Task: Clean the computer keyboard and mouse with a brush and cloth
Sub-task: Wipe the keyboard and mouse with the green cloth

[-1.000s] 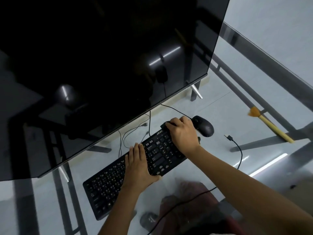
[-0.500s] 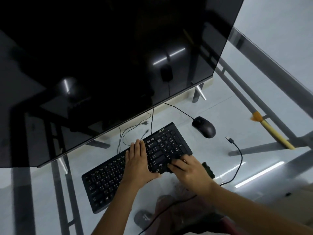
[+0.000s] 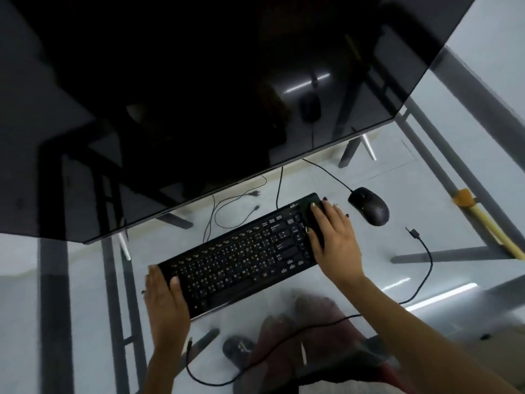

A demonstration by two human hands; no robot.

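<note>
Black keyboard (image 3: 241, 257) lying slantwise on the glass table (image 3: 355, 172), just below the bottom edge of the big dark monitor (image 3: 199, 95). Right hand (image 3: 335, 237) spread flat over the keyboard's far right end, fingers straight and slightly fanned, pressing down on a dark cloth (image 3: 314, 211) that covers the number-pad corner; cloth edges peeking out past the fingertips and beside the thumb. No curl in those fingers, nothing pinched. Left hand (image 3: 164, 302) flat too, at the keyboard's near left end, fingers straight and together, thumb laid over the corner keys, palm mostly on the glass beside the edge. Slightly blurred, so exact contact along the edge hard to make out.

Black mouse (image 3: 369, 206) sitting just to the right of the keyboard, near the right hand but apart from it, cord running up under the monitor. Brush (image 3: 488, 223) well off to the right on the table, orange bristles toward the far side, yellow handle pointing to the near right edge. Loose black cable (image 3: 423, 265) curling past the right forearm, plug end free on the glass. More thin cables (image 3: 227, 206) looped behind the keyboard. Table frame bars and floor visible through the glass.
</note>
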